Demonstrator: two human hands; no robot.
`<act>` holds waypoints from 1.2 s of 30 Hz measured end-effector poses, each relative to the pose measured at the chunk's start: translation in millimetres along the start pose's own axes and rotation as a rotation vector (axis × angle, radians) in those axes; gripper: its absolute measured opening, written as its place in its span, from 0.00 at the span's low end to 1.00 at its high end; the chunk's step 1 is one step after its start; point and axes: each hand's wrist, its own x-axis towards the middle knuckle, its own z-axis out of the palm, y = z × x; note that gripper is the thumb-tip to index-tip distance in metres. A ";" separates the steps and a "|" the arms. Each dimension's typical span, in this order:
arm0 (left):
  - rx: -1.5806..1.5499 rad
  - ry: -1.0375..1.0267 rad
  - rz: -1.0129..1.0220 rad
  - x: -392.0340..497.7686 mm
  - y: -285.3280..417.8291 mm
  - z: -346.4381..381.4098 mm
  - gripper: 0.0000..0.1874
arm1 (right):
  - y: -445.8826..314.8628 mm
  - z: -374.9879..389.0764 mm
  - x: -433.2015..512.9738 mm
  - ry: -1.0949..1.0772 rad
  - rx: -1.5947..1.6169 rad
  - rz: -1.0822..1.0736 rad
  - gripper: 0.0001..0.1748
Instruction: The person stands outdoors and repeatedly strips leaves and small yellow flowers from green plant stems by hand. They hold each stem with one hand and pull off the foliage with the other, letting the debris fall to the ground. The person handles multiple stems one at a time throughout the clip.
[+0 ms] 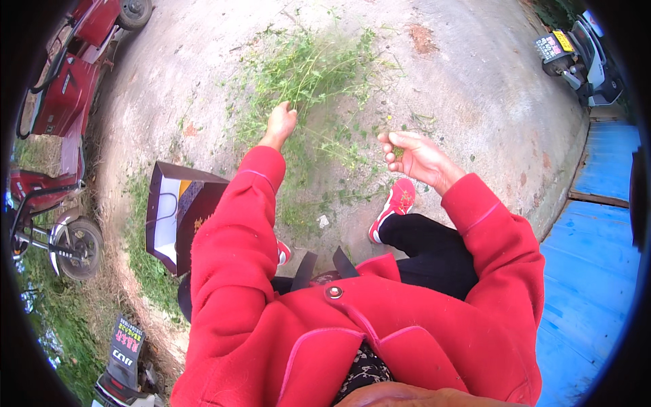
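My left hand (pixel 281 123) reaches forward with its fingers curled at the near edge of a heap of leafy green plants (pixel 318 68). Thin stems meet the fingers there, and part of the heap is blurred. My right hand (pixel 419 156) is raised to the right of the plants, palm turned inward. Its fingers are bent around a small clump of green plant bits (pixel 398 151), and thumb and forefinger are close together. Loose sprigs (pixel 343 152) and small yellow flecks lie scattered on the concrete ground (pixel 488 102) below the hands.
An open dark paper bag (pixel 165 219) stands left of my left arm. Red three-wheeled vehicles (pixel 66 96) and a motorcycle wheel (pixel 79 249) line the left side. A scooter (pixel 585 66) is parked at upper right. Blue metal sheets (pixel 590 295) lie along the right. My red shoe (pixel 394 203) is near.
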 end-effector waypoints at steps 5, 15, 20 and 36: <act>0.021 -0.072 -0.124 7.5 -3.0 24.2 0.19 | -0.3 -6.4 9.5 0.057 0.036 0.050 0.14; -0.724 -0.199 -0.135 -30.1 93.9 -70.0 0.09 | -20.0 -7.8 2.9 -0.010 0.059 -0.055 0.13; -0.637 -0.153 0.017 -66.2 138.5 -124.1 0.09 | -37.2 15.3 -12.7 -0.029 0.014 -0.155 0.13; -0.602 -0.037 0.030 -124.6 138.6 -193.1 0.08 | -22.7 109.9 -71.2 -0.365 -0.140 -0.039 0.25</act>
